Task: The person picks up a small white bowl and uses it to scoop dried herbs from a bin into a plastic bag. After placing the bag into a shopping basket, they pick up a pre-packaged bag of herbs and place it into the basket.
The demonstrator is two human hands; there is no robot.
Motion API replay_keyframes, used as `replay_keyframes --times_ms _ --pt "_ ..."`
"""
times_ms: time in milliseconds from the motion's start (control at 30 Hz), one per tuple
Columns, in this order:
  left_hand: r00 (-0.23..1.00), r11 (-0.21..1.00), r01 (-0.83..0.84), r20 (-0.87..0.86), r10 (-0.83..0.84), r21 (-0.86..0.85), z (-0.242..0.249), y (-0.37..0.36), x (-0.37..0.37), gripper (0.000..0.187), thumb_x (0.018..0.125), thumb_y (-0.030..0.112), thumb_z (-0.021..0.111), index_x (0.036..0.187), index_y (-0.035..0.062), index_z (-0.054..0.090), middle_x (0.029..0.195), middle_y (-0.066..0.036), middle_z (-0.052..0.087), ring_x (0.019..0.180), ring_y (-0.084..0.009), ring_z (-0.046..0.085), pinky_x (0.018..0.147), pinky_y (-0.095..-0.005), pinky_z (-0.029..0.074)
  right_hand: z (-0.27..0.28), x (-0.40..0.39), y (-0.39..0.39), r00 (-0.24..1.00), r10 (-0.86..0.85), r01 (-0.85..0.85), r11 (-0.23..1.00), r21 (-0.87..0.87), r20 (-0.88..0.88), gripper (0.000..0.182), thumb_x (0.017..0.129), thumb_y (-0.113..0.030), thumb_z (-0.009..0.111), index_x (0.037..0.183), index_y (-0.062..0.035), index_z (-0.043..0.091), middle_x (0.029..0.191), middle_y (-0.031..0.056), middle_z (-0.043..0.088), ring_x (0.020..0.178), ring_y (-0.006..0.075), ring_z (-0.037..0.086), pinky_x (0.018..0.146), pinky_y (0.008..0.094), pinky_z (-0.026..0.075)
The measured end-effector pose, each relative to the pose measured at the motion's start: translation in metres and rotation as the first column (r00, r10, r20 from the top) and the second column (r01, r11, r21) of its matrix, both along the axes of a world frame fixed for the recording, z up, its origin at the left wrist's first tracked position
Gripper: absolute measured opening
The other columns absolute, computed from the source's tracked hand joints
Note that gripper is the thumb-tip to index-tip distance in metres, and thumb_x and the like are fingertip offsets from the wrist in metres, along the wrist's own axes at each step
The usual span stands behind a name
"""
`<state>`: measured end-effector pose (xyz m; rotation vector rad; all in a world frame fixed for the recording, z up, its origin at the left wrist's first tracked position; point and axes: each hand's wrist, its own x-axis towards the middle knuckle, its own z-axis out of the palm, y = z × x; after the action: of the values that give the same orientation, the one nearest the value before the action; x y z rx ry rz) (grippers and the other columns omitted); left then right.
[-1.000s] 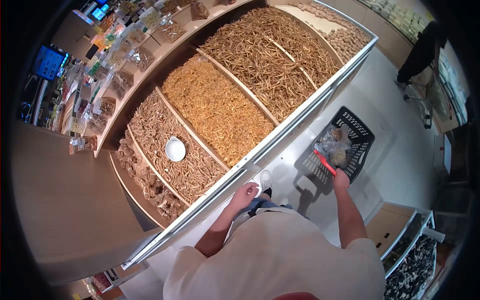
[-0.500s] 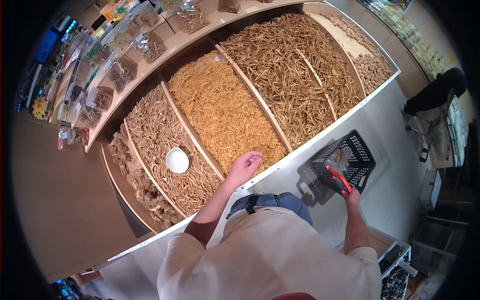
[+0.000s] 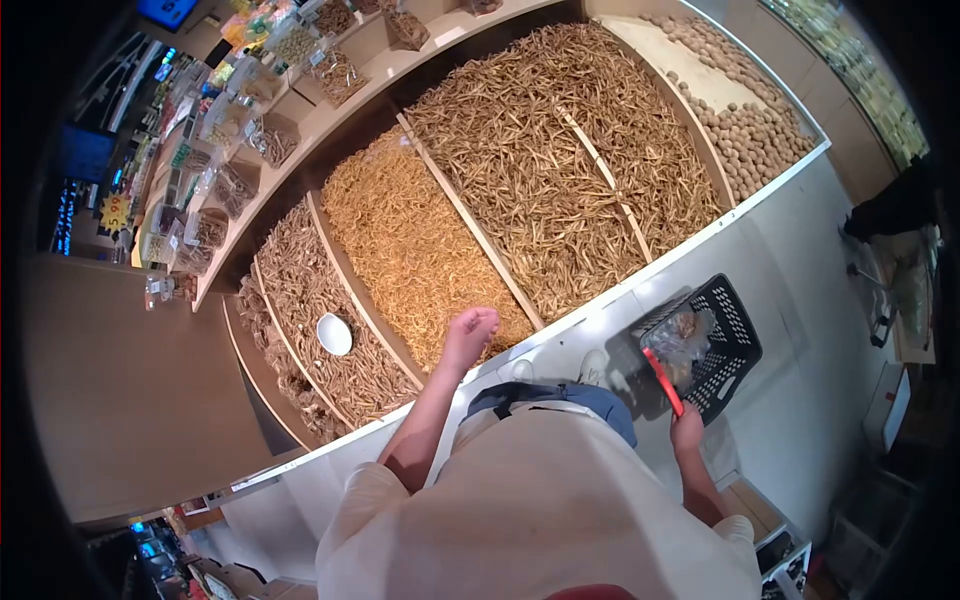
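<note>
Strands: golden dried heap, middle bin, reaching the counter's front edge; judged light, brittle, best pinched loosely from the top.
Left hand: fingers curled narrow above the heap; contents indiscernible.
Right hand: clasped round the basket's red handle.
Bowl: next bin leftward.

- I'm standing on a pale, smooth shop floor, evenly lit from above.
- Ahead runs a long white-fronted display counter, split by wooden dividers into sloping bins.
- Behind it there's a light shelf with clear boxes of goods.
- On my left stands a plain brown wall panel.
- Far right, more shelving lines the aisle.
</note>
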<state>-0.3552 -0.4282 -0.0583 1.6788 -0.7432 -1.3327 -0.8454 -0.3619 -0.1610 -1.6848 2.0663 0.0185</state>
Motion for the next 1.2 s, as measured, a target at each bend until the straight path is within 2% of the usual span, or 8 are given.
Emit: replay_keyframes --times_ms 167,367,567,633,733,967,1067,1200 --pt "0.985 0.993 -0.111 0.128 0.116 -0.042 0.020 -0.025 -0.007 0.019 0.093 0.015 0.059 0.105 0.0004 0.062 0.087 -0.002 0.065 0.078 -0.0070 0.059 0.067 -0.0209 0.047 0.007 0.000 -0.012 0.999 -0.005 0.006 1.000 -0.030 0.043 0.010 0.082 -0.012 0.062 0.086 -0.0039 0.060 0.086 0.0186 0.062 0.083 0.0403 0.060 0.071 0.0503 0.047" --pt "0.856 0.973 -0.180 0.465 0.227 -0.144 0.069 -0.071 0.044 0.030 0.090 0.018 0.064 0.113 -0.0007 0.060 0.090 -0.005 0.065 0.081 -0.0097 0.059 0.073 -0.0236 0.049 0.010 -0.005 -0.018 1.000 0.004 -0.004 1.000 -0.023 0.015 0.011 0.083 -0.014 0.061 0.091 -0.0059 0.062 0.088 0.0165 0.063 0.083 0.0378 0.062 0.070 0.0484 0.049" --pt "0.703 0.853 -0.127 0.561 0.438 -0.507 0.129 -0.171 0.146 0.040 0.086 0.025 0.070 0.113 -0.0015 0.060 0.102 -0.009 0.065 0.088 -0.0123 0.061 0.079 -0.0252 0.049 0.002 -0.004 -0.016 0.999 -0.038 0.037 0.998 -0.045 -0.017 0.011 0.082 -0.017 0.063 0.086 -0.0067 0.064 0.085 0.0176 0.063 0.081 0.0400 0.061 0.069 0.0490 0.048" --pt "0.609 0.813 -0.134 0.600 0.519 -0.567 0.151 -0.215 0.170 0.050 0.084 0.028 0.072 0.119 -0.0037 0.056 0.116 -0.016 0.063 0.104 -0.0186 0.062 0.087 -0.0292 0.049 0.003 -0.002 -0.014 0.998 -0.055 0.053 0.998 -0.037 -0.043 0.011 0.082 -0.016 0.063 0.086 -0.0065 0.064 0.085 0.0180 0.063 0.081 0.0400 0.061 0.070 0.0489 0.048" --pt "0.505 0.803 -0.182 0.646 0.572 -0.568 0.154 -0.275 0.215 0.075 0.077 0.046 0.073 0.128 -0.0034 0.049 0.127 -0.023 0.055 0.118 -0.0293 0.055 0.098 -0.0376 0.044 0.000 -0.001 -0.016 0.996 -0.074 0.068 0.992 -0.106 -0.048 0.010 0.078 -0.012 0.065 0.085 -0.0047 0.064 0.083 0.0166 0.063 0.081 0.0377 0.062 0.070 0.0472 0.049" --pt "0.230 0.768 -0.323 0.741 0.631 -0.554 0.173 -0.349 0.271 0.097 0.066 0.054 0.076 0.132 -0.0082 0.040 0.129 -0.025 0.052 0.120 -0.0366 0.051 0.101 -0.0409 0.041 -0.009 -0.001 -0.021 0.995 -0.097 0.096 0.995 -0.042 -0.035 0.010 0.079 -0.013 0.063 0.085 -0.0047 0.065 0.086 0.0175 0.064 0.084 0.0384 0.061 0.073 0.0479 0.049" --pt "0.301 0.737 -0.456 0.693 0.655 -0.498 0.186 -0.355 0.270 0.095 0.064 0.055 0.077 0.125 -0.0098 0.044 0.127 -0.026 0.053 0.120 -0.0360 0.052 0.100 -0.0405 0.042 -0.003 0.000 -0.020 0.990 -0.111 0.112 0.994 0.005 -0.091 0.014 0.080 -0.019 0.066 0.085 -0.0058 0.067 0.084 0.0184 0.065 0.082 0.0386 0.062 0.071 0.0472 0.048" --pt "0.257 0.700 -0.529 0.695 0.671 -0.480 0.174 -0.375 0.287 0.088 0.062 0.056 0.078 0.116 -0.0085 0.054 0.113 -0.023 0.063 0.105 -0.0319 0.062 0.091 -0.0392 0.049 -0.016 -0.007 -0.020 0.989 -0.117 0.119 0.993 0.020 -0.089 0.020 0.081 -0.026 0.068 0.084 -0.0064 0.069 0.079 0.0182 0.067 0.076 0.0362 0.065 0.068 0.0447 0.049"
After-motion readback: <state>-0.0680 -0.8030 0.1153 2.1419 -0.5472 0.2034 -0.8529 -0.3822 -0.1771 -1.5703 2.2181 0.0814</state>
